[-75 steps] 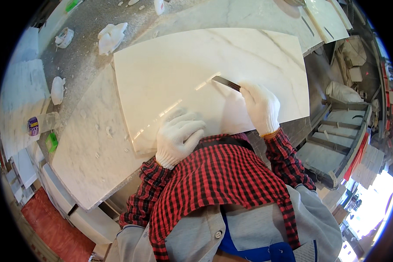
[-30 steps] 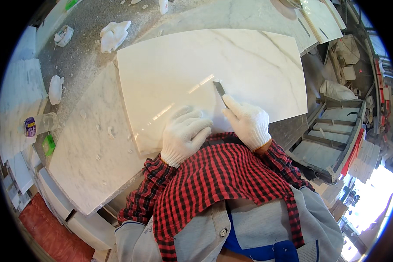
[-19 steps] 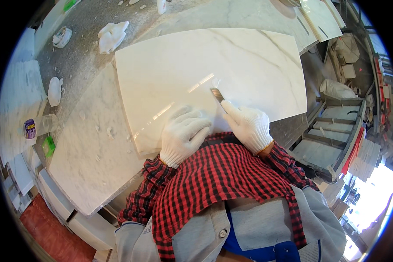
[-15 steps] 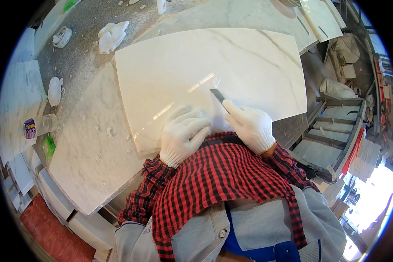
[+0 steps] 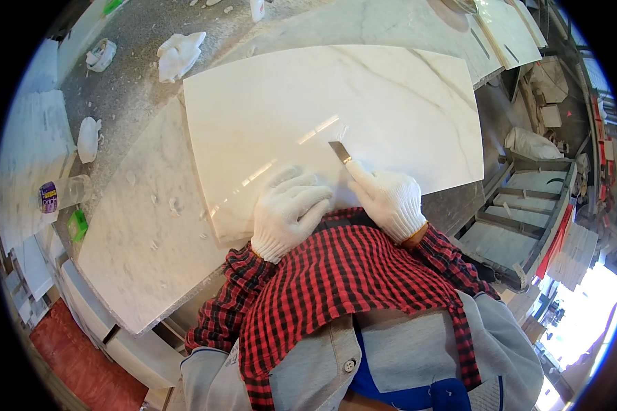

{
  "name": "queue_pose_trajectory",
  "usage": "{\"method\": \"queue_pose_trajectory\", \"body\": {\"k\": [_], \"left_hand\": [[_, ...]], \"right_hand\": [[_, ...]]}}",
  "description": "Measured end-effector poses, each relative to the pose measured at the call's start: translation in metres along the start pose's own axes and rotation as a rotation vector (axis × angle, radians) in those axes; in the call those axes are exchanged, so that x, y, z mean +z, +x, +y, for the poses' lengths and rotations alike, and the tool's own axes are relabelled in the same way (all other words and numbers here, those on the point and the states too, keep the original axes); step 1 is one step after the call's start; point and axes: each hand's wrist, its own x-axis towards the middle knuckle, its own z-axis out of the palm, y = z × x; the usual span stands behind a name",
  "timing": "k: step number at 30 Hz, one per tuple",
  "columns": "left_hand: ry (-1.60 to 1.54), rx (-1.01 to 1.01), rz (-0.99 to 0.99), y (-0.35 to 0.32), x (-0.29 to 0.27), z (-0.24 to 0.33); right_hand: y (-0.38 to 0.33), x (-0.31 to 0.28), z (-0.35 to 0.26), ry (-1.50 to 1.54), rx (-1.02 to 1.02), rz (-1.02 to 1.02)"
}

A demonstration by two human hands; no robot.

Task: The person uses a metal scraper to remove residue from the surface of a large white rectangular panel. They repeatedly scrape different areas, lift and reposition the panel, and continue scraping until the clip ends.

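A glossy white marble-look slab (image 5: 404,103) with grey veins lies in front of me. My right hand (image 5: 393,200), in a white knit glove, grips a narrow putty knife (image 5: 339,151). Its dark flat blade points up and left, touching or just above the slab beside a small whitish smear (image 5: 343,130). Fingers hide most of the handle. Near the slab's front edge rests my left hand (image 5: 291,209), also gloved, palm down with fingers loosely stretched and nothing visible in them.
Beneath is a larger grey-white slab (image 5: 134,246). At left are a clear bottle (image 5: 72,192), a green block (image 5: 77,225) and a white lump (image 5: 88,140). A crumpled white cloth (image 5: 179,56) lies at the far left. A metal rack (image 5: 517,219) stands on the right.
The putty knife has turned in my right hand, showing more of its blade face, and my right hand has shifted slightly. My left hand stays nearly in place.
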Motion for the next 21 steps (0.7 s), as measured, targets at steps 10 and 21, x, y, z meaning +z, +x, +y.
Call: {"method": "queue_pose_trajectory", "body": {"k": [10, 21], "left_hand": [[0.027, -0.024, 0.001, -0.005, 0.001, 0.006], [-0.036, -0.029, 0.021, 0.000, 0.005, 0.012]], "right_hand": [[-0.011, -0.015, 0.014, 0.158, -0.012, 0.093], [-0.007, -0.002, 0.005, 0.079, 0.003, 0.021]]}}
